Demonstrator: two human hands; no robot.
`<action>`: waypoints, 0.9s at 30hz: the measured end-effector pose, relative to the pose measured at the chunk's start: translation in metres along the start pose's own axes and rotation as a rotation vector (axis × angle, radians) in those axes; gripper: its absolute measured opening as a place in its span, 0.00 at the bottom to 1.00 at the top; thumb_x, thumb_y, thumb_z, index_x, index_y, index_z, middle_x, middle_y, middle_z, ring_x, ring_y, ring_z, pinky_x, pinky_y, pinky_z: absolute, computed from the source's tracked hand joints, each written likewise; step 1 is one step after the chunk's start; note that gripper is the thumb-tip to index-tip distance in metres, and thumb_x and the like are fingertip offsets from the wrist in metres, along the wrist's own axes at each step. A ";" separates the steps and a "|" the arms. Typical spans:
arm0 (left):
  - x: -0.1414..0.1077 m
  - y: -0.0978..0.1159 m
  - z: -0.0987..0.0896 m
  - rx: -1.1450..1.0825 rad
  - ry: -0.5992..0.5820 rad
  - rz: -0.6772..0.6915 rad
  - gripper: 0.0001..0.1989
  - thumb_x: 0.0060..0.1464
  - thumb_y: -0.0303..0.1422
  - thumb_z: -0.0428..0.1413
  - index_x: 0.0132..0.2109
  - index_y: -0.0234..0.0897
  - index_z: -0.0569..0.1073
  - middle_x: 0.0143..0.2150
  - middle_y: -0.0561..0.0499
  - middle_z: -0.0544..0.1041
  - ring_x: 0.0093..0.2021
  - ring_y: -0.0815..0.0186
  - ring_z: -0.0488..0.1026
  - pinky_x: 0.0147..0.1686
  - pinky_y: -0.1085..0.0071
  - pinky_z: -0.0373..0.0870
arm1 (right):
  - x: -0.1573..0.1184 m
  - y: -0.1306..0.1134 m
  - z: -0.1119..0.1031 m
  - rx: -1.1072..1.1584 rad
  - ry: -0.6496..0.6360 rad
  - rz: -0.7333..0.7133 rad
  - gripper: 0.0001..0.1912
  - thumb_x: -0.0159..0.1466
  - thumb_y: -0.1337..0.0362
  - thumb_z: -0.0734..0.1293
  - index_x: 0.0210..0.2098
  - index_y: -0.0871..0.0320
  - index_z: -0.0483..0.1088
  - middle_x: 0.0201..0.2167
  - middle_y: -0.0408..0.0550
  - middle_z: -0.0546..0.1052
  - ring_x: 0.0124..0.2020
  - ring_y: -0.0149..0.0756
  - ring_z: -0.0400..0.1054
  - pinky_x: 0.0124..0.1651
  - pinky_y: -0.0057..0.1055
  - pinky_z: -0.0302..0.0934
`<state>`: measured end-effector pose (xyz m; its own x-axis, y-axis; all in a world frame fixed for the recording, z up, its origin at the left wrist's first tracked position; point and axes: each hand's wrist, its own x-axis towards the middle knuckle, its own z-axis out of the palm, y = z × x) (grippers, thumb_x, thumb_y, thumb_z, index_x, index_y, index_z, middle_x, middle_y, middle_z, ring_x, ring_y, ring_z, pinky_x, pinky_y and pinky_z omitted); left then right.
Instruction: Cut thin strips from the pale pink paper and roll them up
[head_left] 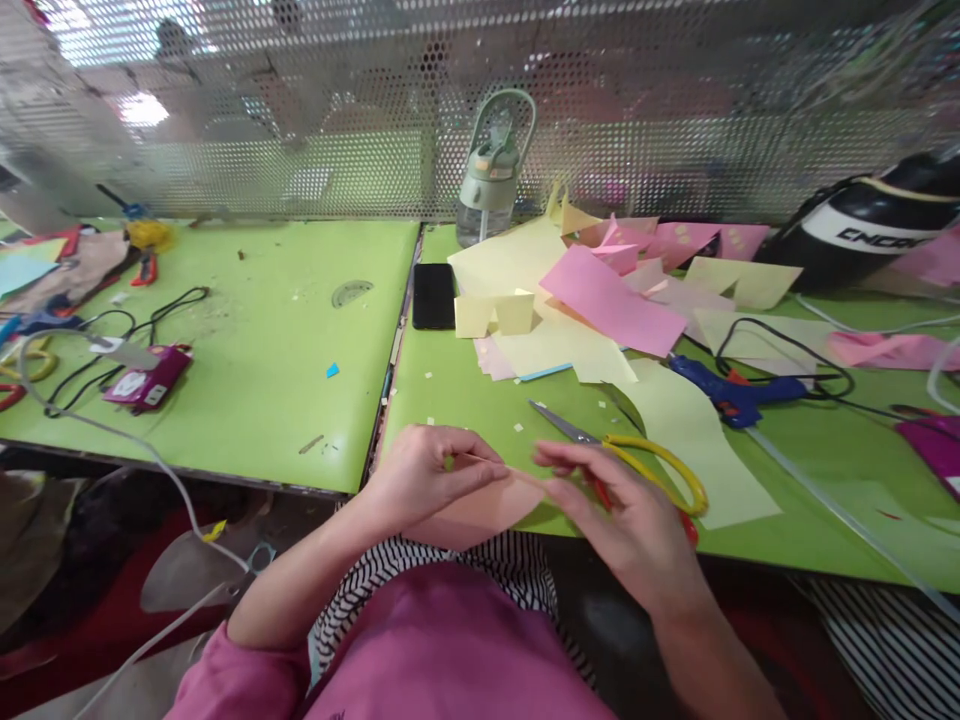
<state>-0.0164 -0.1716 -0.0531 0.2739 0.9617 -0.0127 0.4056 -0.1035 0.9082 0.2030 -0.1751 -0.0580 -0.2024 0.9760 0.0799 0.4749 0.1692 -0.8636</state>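
Observation:
Pinched between the thumb and fingers of my left hand (pixel 437 470) is a sheet of peach-pink paper (pixel 472 517), at the front edge of the green table. It appears folded along its upper edge. My right hand (pixel 626 515) is by the paper's right corner, its thumb and fingers apart; whether a fingertip touches the corner I cannot tell. Scissors (pixel 652 465) with yellow and red handles lie just behind my right hand, which hides part of them, blades pointing left.
Cut yellow and pink papers (pixel 611 300) are heaped behind, near a phone (pixel 433 296) and a clear bottle (pixel 491 180). A blue glue gun (pixel 739 393) with a cord lies right, a black bottle (pixel 855 230) beyond. Leftward are a protractor (pixel 352 292) and a magenta box (pixel 148 379).

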 end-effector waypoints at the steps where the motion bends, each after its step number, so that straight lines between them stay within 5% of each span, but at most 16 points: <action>1: -0.001 0.002 0.001 0.002 -0.004 0.016 0.11 0.58 0.41 0.58 0.36 0.39 0.81 0.33 0.51 0.82 0.33 0.66 0.76 0.33 0.72 0.66 | 0.001 -0.004 0.002 -0.053 -0.045 -0.049 0.12 0.62 0.52 0.68 0.40 0.51 0.76 0.37 0.47 0.80 0.39 0.40 0.74 0.43 0.35 0.68; 5: -0.004 0.007 0.005 0.015 -0.007 0.030 0.11 0.58 0.40 0.58 0.36 0.38 0.81 0.32 0.51 0.82 0.33 0.66 0.77 0.34 0.72 0.68 | 0.004 -0.016 0.010 -0.131 -0.106 -0.140 0.13 0.66 0.53 0.63 0.32 0.52 0.74 0.28 0.42 0.78 0.31 0.36 0.73 0.36 0.31 0.66; 10: -0.009 0.000 -0.012 0.004 -0.005 0.034 0.10 0.59 0.37 0.58 0.36 0.38 0.81 0.35 0.52 0.83 0.35 0.66 0.78 0.35 0.73 0.70 | 0.001 -0.009 0.004 -0.145 -0.117 -0.065 0.14 0.66 0.51 0.64 0.30 0.52 0.73 0.27 0.41 0.79 0.29 0.35 0.72 0.32 0.29 0.65; 15: -0.006 -0.001 -0.031 -0.017 0.233 -0.005 0.11 0.58 0.40 0.58 0.38 0.39 0.80 0.38 0.50 0.83 0.39 0.65 0.78 0.42 0.70 0.72 | 0.002 -0.008 -0.005 -0.112 -0.049 0.009 0.15 0.63 0.50 0.66 0.29 0.52 0.75 0.26 0.41 0.79 0.29 0.35 0.72 0.32 0.28 0.65; 18: 0.000 0.010 -0.025 0.045 0.060 0.095 0.13 0.55 0.42 0.61 0.43 0.39 0.79 0.40 0.49 0.83 0.39 0.64 0.78 0.39 0.71 0.72 | 0.006 -0.018 0.000 -0.116 -0.106 -0.035 0.15 0.63 0.50 0.66 0.30 0.52 0.76 0.27 0.42 0.80 0.29 0.36 0.73 0.32 0.29 0.66; 21: 0.003 0.018 -0.016 0.160 -0.144 0.148 0.12 0.59 0.41 0.58 0.37 0.37 0.80 0.31 0.51 0.81 0.30 0.68 0.75 0.30 0.73 0.66 | 0.010 -0.024 0.002 -0.123 -0.136 -0.083 0.15 0.64 0.51 0.65 0.29 0.52 0.75 0.27 0.42 0.80 0.29 0.35 0.73 0.31 0.28 0.65; 24: 0.002 0.017 -0.018 0.189 -0.159 0.172 0.13 0.62 0.39 0.56 0.35 0.37 0.79 0.31 0.51 0.80 0.30 0.69 0.74 0.30 0.73 0.64 | 0.010 -0.018 -0.009 -0.123 -0.149 -0.073 0.15 0.63 0.50 0.66 0.27 0.52 0.75 0.24 0.41 0.79 0.27 0.34 0.72 0.30 0.27 0.65; 27: -0.001 0.012 -0.029 0.150 -0.092 0.159 0.11 0.61 0.38 0.56 0.35 0.38 0.79 0.32 0.52 0.81 0.32 0.69 0.76 0.31 0.74 0.66 | 0.005 -0.006 -0.029 -0.109 -0.013 0.012 0.14 0.60 0.49 0.68 0.27 0.52 0.75 0.25 0.41 0.78 0.26 0.35 0.71 0.28 0.28 0.65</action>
<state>-0.0374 -0.1663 -0.0303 0.4199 0.9039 0.0816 0.4739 -0.2951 0.8296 0.2244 -0.1674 -0.0383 -0.2073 0.9763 0.0628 0.5673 0.1723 -0.8053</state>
